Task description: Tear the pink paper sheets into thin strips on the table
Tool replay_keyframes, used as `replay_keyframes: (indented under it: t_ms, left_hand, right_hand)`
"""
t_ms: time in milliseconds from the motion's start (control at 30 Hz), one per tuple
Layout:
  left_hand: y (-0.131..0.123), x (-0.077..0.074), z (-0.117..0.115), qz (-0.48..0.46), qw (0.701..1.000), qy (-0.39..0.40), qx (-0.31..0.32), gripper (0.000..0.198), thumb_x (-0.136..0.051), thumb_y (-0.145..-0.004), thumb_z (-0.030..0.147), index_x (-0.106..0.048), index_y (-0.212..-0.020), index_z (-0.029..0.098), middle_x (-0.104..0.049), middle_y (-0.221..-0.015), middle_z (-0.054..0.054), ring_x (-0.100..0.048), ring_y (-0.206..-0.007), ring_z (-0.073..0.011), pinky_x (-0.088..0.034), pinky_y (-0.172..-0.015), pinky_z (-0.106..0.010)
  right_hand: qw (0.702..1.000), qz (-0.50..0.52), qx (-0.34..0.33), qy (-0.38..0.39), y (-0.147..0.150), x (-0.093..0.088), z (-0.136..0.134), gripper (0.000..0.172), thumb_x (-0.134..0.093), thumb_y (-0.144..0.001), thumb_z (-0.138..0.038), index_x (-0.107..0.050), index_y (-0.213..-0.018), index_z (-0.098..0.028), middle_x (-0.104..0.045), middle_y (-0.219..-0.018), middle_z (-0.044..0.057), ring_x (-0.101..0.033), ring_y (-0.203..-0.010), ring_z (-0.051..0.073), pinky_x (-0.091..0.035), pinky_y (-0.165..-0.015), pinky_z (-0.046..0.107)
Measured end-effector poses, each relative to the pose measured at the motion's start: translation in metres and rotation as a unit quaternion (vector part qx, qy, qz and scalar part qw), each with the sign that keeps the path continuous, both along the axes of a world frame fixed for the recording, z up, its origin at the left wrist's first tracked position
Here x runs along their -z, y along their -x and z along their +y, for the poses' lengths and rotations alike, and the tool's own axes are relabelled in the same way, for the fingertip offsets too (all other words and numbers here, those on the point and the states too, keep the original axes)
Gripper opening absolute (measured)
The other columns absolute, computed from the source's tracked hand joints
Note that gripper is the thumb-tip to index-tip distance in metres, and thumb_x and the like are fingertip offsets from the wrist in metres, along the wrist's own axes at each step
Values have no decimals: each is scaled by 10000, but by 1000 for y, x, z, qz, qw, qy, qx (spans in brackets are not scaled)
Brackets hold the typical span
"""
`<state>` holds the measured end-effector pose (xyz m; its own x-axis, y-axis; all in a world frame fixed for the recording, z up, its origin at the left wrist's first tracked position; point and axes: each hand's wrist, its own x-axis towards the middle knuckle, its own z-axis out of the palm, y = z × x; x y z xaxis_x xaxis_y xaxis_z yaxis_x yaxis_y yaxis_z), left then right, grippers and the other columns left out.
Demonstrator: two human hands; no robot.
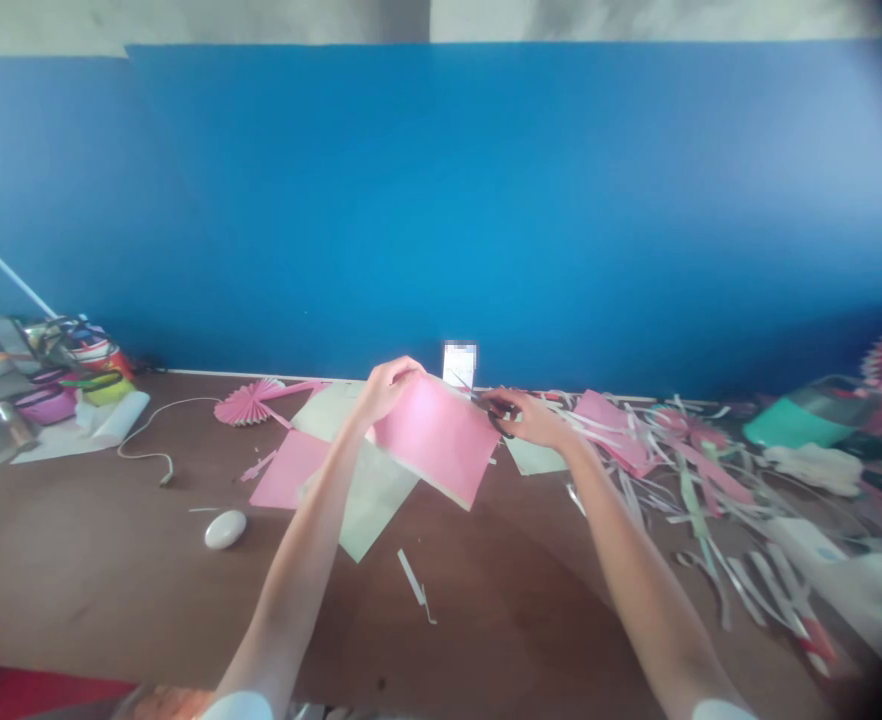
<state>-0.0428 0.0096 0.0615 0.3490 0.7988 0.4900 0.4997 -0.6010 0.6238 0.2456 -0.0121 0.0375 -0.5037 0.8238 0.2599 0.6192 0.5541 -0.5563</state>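
Observation:
A pink sheet of paper [441, 435] is raised above the table, tilted, with a pale strip along its lower edge. My left hand [396, 382] pinches its upper left corner. In my right hand [525, 418] is a pair of dark-handled scissors [478, 398], fingers wrapped round the handles. The scissors' blades point left along the sheet's upper right edge; whether they are apart or closed is too small to tell. Beneath the raised sheet lie a pale green sheet [370, 505] and another pink sheet [291, 468].
A white mouse [225, 530] and a pink paper fan [250, 403] lie to the left. Paper strips [700, 465] are heaped at the right, beside a green container [797, 418]. A small white card or screen [459, 362] stands against the blue partition [441, 210].

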Motion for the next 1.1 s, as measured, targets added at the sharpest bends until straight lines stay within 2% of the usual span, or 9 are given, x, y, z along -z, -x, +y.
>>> replay_keyframes:
  t_ms: [167,267,400,733,900,1100]
  left_hand:
    - [3,1,4,-26,1000,-4,0,272,-399,-896,353,-612,-923,186,-652,-962,-35,-583,-880,-175,-421,-794,-278]
    - [3,0,2,-31,999,-3,10,273,-396,-902,351,-611,-926,185,-649,-969,-37,-582,-890,-173,-419,-803,-282]
    - [3,-3,-1,-25,1000,11,9,277,-387,-906,343,-614,-940,188,-645,-1000,-44,-579,-926,-181,-424,-810,-288]
    - [4,-3,-1,-25,1000,15,0,287,-390,-912,366,-615,-939,190,-645,-993,-41,-582,-905,-177,-424,-792,-286]
    - [5,-5,-2,-15,1000,23,5,281,-395,-907,361,-613,-940,187,-645,-998,-49,-582,-907,-183,-427,-792,-292]
    - [4,-5,-2,-17,1000,21,5,294,-384,-903,366,-612,-942,184,-648,-991,-49,-582,-912,-187,-427,-801,-294]
  right_hand:
    - [1000,-6,-8,-1,-6,-5,-4,405,-536,-778,-238,-590,-1180,-252,-630,-1152,36,-601,-928,182,-481,-808,306]
    - [1000,-6,-16,12,-7,-7,-5,375,-563,-775,-278,-617,-1146,-254,-650,-1118,31,-610,-914,186,-482,-823,315]
    - [999,-27,-9,32,-8,-9,-5,378,-590,-761,-308,-637,-1131,-252,-680,-1038,31,-620,-842,194,-490,-760,314]
    - [1000,-22,6,21,-8,-7,-4,372,-556,-779,-292,-647,-1139,-266,-693,-921,9,-603,-733,164,-465,-668,268]
    - [1000,-6,15,20,-11,-4,-1,390,-549,-759,-217,-658,-1131,-255,-698,-961,16,-607,-773,170,-466,-683,265]
    - [1000,-16,8,23,-8,-7,-4,385,-559,-764,-266,-647,-1139,-263,-694,-968,18,-603,-727,160,-474,-662,268]
